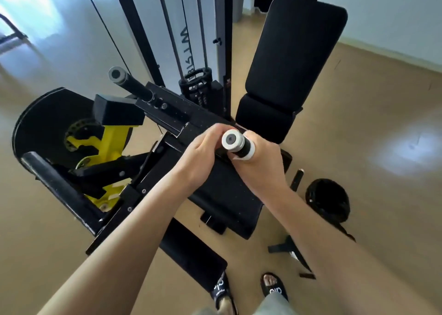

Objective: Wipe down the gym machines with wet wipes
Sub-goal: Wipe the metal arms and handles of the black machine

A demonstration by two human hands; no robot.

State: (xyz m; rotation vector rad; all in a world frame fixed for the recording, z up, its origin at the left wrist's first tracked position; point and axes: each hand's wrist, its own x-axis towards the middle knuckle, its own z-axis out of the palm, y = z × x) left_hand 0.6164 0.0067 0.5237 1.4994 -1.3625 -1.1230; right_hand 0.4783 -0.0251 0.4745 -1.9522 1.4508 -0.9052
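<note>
A black gym machine with a padded seat (229, 195) and backrest (294, 51) stands in front of me. Its near handle (231, 140) points up at me, with a white wet wipe (250, 152) wrapped around the black grip. My right hand (260, 168) grips the handle low down, over the wipe. My left hand (202, 153) curls its fingers round the wipe at the handle's tip. The far handle (122, 77) stands bare at the left.
A black bin (327, 201) lined with a bag sits on the floor at the right. The yellow cam and leg roller (59, 187) are at the left, and the weight stack (198, 84) is behind. My feet in black slippers (273, 288) stand by the machine's base.
</note>
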